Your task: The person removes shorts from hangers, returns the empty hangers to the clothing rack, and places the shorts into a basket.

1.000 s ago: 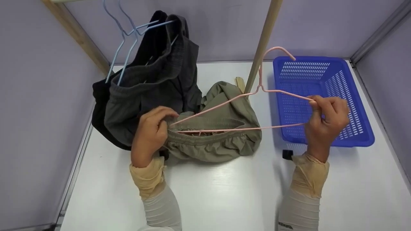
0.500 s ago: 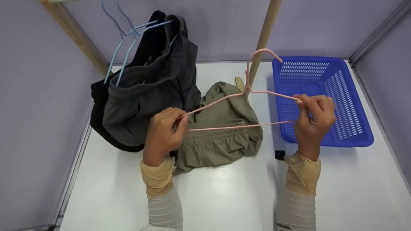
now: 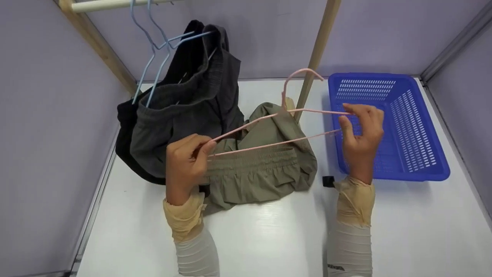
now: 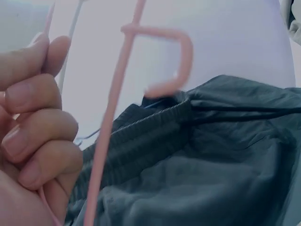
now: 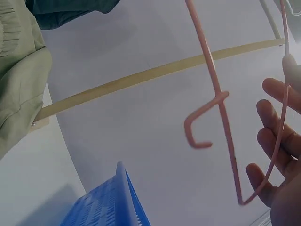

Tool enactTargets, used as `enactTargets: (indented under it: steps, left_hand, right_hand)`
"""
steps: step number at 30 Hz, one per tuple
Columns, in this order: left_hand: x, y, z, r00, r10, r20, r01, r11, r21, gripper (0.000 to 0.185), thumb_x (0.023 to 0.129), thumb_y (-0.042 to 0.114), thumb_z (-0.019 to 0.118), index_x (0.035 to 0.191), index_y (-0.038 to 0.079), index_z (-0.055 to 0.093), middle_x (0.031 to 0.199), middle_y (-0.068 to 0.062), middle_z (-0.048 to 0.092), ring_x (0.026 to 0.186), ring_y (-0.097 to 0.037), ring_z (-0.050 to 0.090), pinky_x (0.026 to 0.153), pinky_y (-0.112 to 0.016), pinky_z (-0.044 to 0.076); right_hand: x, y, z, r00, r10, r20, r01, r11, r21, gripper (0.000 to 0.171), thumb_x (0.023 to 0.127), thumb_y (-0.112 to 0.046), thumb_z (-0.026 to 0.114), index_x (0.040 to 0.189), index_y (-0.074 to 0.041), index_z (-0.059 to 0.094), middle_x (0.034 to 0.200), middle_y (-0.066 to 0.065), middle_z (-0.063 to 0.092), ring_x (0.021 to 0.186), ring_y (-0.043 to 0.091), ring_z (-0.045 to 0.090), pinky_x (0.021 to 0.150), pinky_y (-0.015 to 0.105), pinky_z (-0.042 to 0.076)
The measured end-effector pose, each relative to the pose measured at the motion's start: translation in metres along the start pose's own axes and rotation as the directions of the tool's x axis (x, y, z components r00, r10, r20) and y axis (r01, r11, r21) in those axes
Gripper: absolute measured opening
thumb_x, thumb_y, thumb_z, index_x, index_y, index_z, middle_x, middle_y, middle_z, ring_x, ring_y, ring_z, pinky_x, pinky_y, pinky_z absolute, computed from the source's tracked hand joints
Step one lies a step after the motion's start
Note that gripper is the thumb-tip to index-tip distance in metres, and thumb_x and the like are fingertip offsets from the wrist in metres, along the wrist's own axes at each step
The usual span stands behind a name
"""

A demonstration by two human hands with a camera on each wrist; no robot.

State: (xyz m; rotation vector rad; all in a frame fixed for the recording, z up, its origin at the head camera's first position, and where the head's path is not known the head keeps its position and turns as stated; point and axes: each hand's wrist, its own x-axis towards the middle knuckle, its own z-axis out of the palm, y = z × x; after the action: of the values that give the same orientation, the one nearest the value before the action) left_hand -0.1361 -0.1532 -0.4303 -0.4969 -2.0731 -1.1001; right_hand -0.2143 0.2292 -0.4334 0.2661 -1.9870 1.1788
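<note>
A pink wire hanger (image 3: 284, 104) is held up over olive shorts (image 3: 253, 175), its hook pointing up and right. My left hand (image 3: 186, 163) pinches the hanger's left end between thumb and fingers. At the other end my right hand (image 3: 361, 140) has thumb and forefinger spread, with the hanger's arm reaching between them. In the right wrist view the hanger (image 5: 228, 136) runs past loosely bent fingers. The shorts lie on the table, elastic waistband up. In the left wrist view a small bent peg shows on the hanger (image 4: 113, 103), with shorts behind.
Charcoal shorts (image 3: 177, 127) and black shorts (image 3: 125, 130) hang at left on blue hangers (image 3: 157, 77) from a rail (image 3: 103, 5). A wooden post (image 3: 321, 50) slants down behind the olive shorts. At right stands a blue perforated basket (image 3: 407, 176) on the white table (image 3: 261, 238).
The hanger has come out of the olive waistband and shifted left above the shorts. My right hand has moved left, and its thumb and forefinger have parted. My left hand now pinches the left end.
</note>
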Motion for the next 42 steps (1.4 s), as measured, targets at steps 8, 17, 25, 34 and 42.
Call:
enactTargets:
  steps: [8, 17, 25, 34, 42]
  left_hand:
    - [-0.010, -0.007, -0.030, 0.947, -0.021, -0.320, 0.000, 0.998, -0.067, 0.013, 0.091, 0.006, 0.080, 0.081, -0.002, 0.080, 0.058, -0.014, 0.060, 0.051, -0.009, 0.043, 0.053, -0.019, 0.033]
    - [-0.015, -0.011, -0.043, 0.862, -0.130, -0.489, 0.083, 0.990, -0.116, 0.033, 0.096, 0.020, 0.078, 0.078, -0.006, 0.079, 0.064, -0.008, 0.069, 0.054, 0.000, 0.043, 0.056, -0.012, 0.033]
    - [-0.011, -0.009, -0.041, 0.826, -0.153, -0.543, 0.101, 0.987, -0.125, 0.036, 0.097, 0.023, 0.077, 0.077, -0.007, 0.078, 0.070, 0.011, 0.069, 0.054, 0.000, 0.039, 0.056, -0.014, 0.030]
    - [-0.007, -0.005, -0.040, 0.812, -0.170, -0.558, 0.120, 0.985, -0.125, 0.032, 0.097, 0.019, 0.077, 0.079, -0.007, 0.079, 0.077, 0.016, 0.072, 0.056, 0.002, 0.042, 0.057, -0.013, 0.031]
    - [-0.004, -0.001, -0.036, 0.834, -0.156, -0.529, 0.158, 0.987, -0.043, 0.012, 0.091, -0.002, 0.076, 0.081, -0.006, 0.079, 0.069, -0.024, 0.069, 0.062, 0.004, 0.046, 0.061, -0.012, 0.035]
  right_hand:
    - [0.016, 0.016, 0.021, 0.977, 0.177, 0.116, -0.193, 0.971, 0.143, 0.064, 0.101, -0.009, 0.071, 0.160, -0.009, 0.047, 0.143, 0.013, 0.066, 0.131, 0.018, 0.064, 0.112, 0.036, 0.051]
    - [0.022, 0.017, 0.048, 0.916, 0.180, 0.359, -0.207, 0.978, 0.036, 0.064, 0.103, -0.012, 0.069, 0.161, -0.003, 0.043, 0.157, 0.019, 0.058, 0.140, 0.036, 0.061, 0.116, 0.055, 0.049]
    - [0.021, 0.021, 0.072, 0.874, 0.194, 0.446, -0.215, 0.977, -0.005, 0.058, 0.109, -0.013, 0.059, 0.163, -0.005, 0.040, 0.161, 0.019, 0.054, 0.143, 0.039, 0.060, 0.115, 0.058, 0.050]
    - [0.036, 0.024, 0.094, 0.913, 0.186, 0.364, -0.194, 0.981, -0.017, 0.033, 0.109, -0.010, 0.058, 0.139, 0.003, 0.060, 0.129, 0.027, 0.073, 0.128, 0.039, 0.070, 0.104, 0.055, 0.059]
    - [0.046, 0.028, 0.105, 0.930, 0.168, 0.327, -0.155, 0.986, -0.065, 0.021, 0.106, -0.005, 0.060, 0.121, 0.009, 0.067, 0.119, 0.029, 0.075, 0.114, 0.041, 0.074, 0.096, 0.055, 0.059]
